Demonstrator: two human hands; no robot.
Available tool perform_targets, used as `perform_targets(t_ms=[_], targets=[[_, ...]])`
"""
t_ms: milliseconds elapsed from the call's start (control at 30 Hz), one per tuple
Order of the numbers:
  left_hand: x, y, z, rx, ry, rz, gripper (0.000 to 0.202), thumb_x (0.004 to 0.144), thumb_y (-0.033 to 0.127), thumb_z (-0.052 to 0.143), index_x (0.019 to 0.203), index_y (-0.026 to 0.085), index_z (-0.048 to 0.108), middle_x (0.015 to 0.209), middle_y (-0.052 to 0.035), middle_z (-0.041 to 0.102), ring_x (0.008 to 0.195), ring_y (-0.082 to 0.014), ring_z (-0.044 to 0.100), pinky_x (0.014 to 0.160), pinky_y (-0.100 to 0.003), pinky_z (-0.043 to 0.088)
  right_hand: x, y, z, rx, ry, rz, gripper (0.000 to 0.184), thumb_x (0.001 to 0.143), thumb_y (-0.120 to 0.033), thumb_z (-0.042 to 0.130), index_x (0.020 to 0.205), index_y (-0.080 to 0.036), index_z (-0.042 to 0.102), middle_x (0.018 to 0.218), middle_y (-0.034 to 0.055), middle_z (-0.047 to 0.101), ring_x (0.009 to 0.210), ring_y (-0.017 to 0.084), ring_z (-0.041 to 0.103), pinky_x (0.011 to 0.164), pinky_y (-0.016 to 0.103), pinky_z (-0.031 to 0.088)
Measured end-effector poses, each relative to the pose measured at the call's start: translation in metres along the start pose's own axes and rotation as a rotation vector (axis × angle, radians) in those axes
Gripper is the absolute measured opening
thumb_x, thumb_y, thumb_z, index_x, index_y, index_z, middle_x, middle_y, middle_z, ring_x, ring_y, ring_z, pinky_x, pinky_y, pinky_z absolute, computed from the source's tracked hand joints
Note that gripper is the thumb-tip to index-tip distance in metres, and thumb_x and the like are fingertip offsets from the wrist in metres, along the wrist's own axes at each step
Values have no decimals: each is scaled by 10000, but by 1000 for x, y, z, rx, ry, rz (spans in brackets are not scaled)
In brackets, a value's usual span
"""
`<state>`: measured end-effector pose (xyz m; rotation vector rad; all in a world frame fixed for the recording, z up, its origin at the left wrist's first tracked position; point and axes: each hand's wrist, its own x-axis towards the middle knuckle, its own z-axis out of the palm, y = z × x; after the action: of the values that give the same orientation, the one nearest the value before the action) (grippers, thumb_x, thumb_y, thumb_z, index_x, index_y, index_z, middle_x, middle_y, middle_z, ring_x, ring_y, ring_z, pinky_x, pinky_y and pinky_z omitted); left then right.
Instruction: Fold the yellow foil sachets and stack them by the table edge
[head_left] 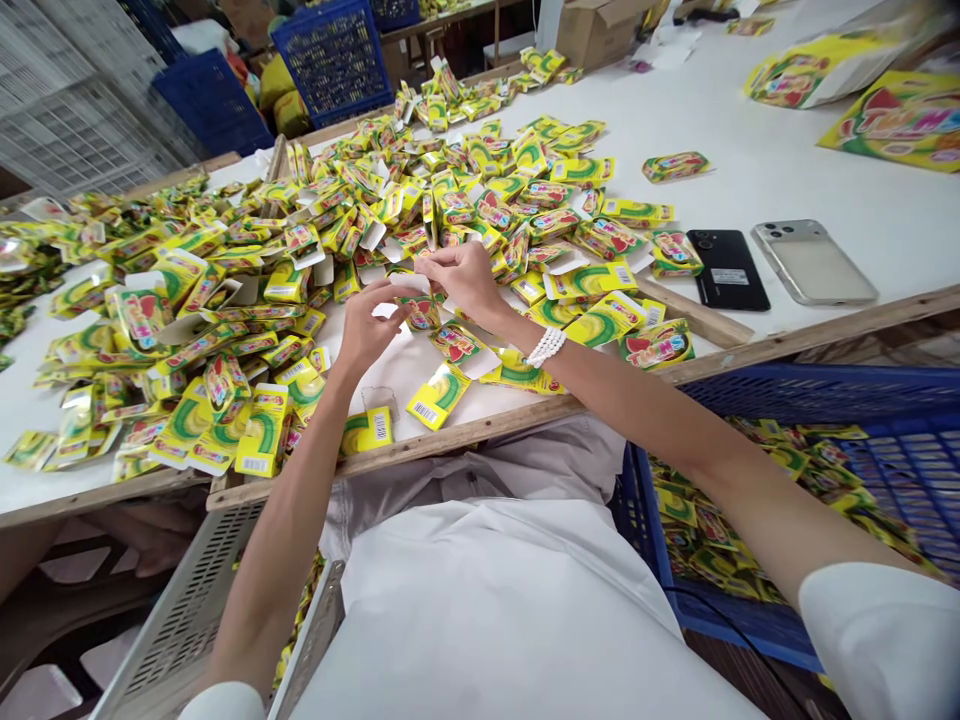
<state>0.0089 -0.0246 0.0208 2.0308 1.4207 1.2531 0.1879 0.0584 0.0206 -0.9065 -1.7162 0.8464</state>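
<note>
Between my two hands is a small yellow-green candy box [418,312] with a watermelon print, its white flap standing up at the top. My left hand [369,325] grips it from the left side, fingers curled and thumb pointing inward. On the right, my right hand [466,284] has its fingers pinched together at the box's upper edge; the fingertips are partly hidden. Just below lie another candy box [456,343] and one showing its barcode [439,396]. A large heap of similar boxes [330,230], some with flaps open, spreads beyond both hands.
The white table [712,200] has a raised wooden edge [465,432]. At right lie a black phone [729,270], a silver phone-shaped item [814,262] and printed bags [896,120]. A blue crate [892,385] of boxes stands low right, a white crate [187,610] low left.
</note>
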Motion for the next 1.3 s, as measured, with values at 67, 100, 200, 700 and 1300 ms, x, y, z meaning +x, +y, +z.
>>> perform_targets(t_ms=[67, 100, 200, 700, 1300], targets=[[0, -1, 0, -5, -1, -6, 259, 916, 405, 744, 1027, 203, 863, 1063, -98, 770, 875, -180, 719, 545, -195, 597, -1, -2, -1, 1, -2, -5, 468, 991, -547, 720, 743, -151, 682, 675, 34, 606, 776, 172, 617, 690, 270, 499], [0, -2, 0, -6, -3, -9, 261, 912, 401, 745, 1029, 200, 863, 1058, -97, 768, 866, -174, 717, 551, -192, 600, -2, -4, -2, -2, -6, -8, 488, 995, -548, 714, 714, -153, 661, 655, 31, 586, 759, 165, 603, 680, 268, 485], [0, -3, 0, -14, 2, -13, 282, 911, 434, 757, 1023, 195, 855, 1078, -98, 771, 864, -169, 719, 559, -185, 603, -4, -7, -4, -22, -23, -9, 554, 996, -539, 705, 614, -159, 576, 588, 21, 519, 701, 144, 549, 650, 264, 438], [2, -5, 2, -187, 151, -100, 337, 893, 508, 784, 1056, 232, 681, 1183, -65, 758, 919, -159, 730, 566, -180, 621, -7, -8, -4, 19, -108, -22, 104, 873, -193, 775, 903, -136, 856, 898, 82, 828, 851, 213, 780, 799, 299, 605], [4, -11, 2, -148, 123, -104, 490, 893, 661, 765, 1033, 192, 748, 1080, -71, 771, 820, -151, 727, 495, -179, 587, -10, -9, -4, -82, -145, -137, 181, 902, -127, 714, 949, -167, 884, 960, 71, 825, 953, 225, 745, 923, 325, 580]])
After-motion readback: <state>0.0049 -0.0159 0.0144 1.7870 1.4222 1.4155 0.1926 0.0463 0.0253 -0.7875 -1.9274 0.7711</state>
